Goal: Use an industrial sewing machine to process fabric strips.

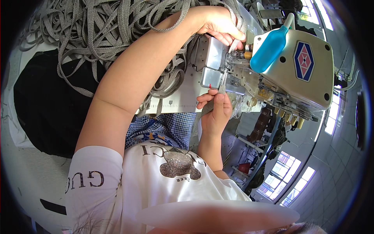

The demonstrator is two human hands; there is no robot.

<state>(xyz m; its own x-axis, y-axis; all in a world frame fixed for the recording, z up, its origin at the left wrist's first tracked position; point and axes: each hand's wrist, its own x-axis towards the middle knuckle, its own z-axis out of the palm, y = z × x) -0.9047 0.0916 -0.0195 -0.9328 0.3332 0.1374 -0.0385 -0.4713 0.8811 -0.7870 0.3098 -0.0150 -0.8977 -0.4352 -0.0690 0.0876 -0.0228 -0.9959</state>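
A narrow grey herringbone tape (223, 81) runs over the metal plate of a cream sewing machine (307, 50), by the presser foot. My left hand (223, 28) reaches to the far side of the foot, its fingers closed on the tape there. Closer to me, my right hand (216, 114) pinches the same tape between thumb and fingers, just in front of the plate. A small red pointed piece (210, 86) shows at the plate's near edge. The needle area is too small to make out.
A big tangled heap of the same tape (117, 27) covers the table's far left. Black cloth (50, 105) lies left of my left arm. A blue paddle-shaped piece (269, 50) is at the machine's front. Shelving (249, 144) stands beyond on the right.
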